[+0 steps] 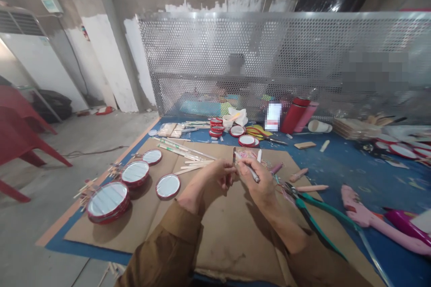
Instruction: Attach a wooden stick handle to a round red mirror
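Head view is showing the left hand (220, 174) pinching a small round mirror (235, 156) edge-on above the cardboard (232, 233) while the right hand (256, 178) is gripping a pen-like tool (251, 171); light, probably fragile, best held by its rim.

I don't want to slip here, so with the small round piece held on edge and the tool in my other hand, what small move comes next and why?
Probably ease the thin tool in the right hand toward the rim of the small round piece, steadily. The left hand pinches that piece on edge, and the tool's tip sits just beside it.
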Demonstrator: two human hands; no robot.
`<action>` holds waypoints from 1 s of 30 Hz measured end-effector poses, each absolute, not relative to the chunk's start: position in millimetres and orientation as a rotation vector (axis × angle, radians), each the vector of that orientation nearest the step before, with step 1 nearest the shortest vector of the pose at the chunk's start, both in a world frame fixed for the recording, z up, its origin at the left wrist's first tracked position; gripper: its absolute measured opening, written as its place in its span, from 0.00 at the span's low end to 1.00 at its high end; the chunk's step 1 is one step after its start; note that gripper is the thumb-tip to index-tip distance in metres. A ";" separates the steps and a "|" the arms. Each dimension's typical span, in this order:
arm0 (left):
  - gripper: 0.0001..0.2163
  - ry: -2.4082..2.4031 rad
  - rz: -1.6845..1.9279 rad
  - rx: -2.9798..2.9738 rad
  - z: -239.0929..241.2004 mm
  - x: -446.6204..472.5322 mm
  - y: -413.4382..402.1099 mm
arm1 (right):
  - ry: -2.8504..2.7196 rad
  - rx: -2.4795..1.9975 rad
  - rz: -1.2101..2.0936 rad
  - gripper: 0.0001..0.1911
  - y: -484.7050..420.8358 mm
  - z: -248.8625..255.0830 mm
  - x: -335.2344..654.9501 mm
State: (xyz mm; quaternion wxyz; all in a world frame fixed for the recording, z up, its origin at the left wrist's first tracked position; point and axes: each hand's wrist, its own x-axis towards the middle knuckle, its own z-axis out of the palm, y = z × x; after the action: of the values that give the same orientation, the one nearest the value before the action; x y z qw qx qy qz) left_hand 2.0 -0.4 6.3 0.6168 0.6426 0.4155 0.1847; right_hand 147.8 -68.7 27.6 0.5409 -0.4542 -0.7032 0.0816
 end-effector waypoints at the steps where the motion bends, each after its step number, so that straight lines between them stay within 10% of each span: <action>1: 0.16 0.947 0.442 1.470 5.2 1.9 -0.6 | -1.668 -1.081 0.196 0.10 -68.9 27.7 147.7; 30: 0.21 0.863 0.409 1.480 3.9 0.5 3.6 | -1.662 -1.092 0.217 0.10 -69.2 29.2 149.5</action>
State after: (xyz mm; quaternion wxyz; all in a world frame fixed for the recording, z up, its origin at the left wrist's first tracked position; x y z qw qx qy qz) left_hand 0.5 3.6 3.9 0.6366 0.6479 0.3780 0.1789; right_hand 149.5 -69.2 29.2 0.5402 -0.4595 -0.6991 0.0914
